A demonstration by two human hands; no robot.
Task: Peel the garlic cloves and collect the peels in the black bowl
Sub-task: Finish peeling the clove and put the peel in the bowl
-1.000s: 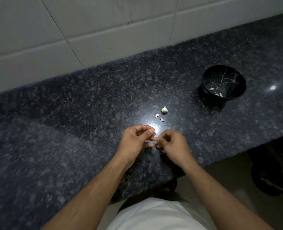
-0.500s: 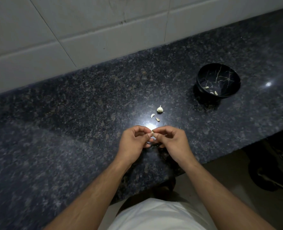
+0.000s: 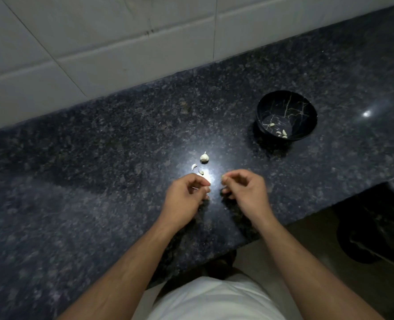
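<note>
Granite, dark and speckled, makes up the bench (image 3: 99,181). I see my hands just apart above its near edge, fingers curled. My left hand (image 3: 186,195) pinches a pale sliver, and my right hand (image 3: 244,190) pinches a small pale bit at its fingertips; whether either is clove or peel I cannot tell. Just beyond them lie a garlic clove (image 3: 204,157) and two peel scraps (image 3: 197,169). Toward the far right stands the black bowl (image 3: 306,135), with a few peels (image 3: 281,132) inside.
</note>
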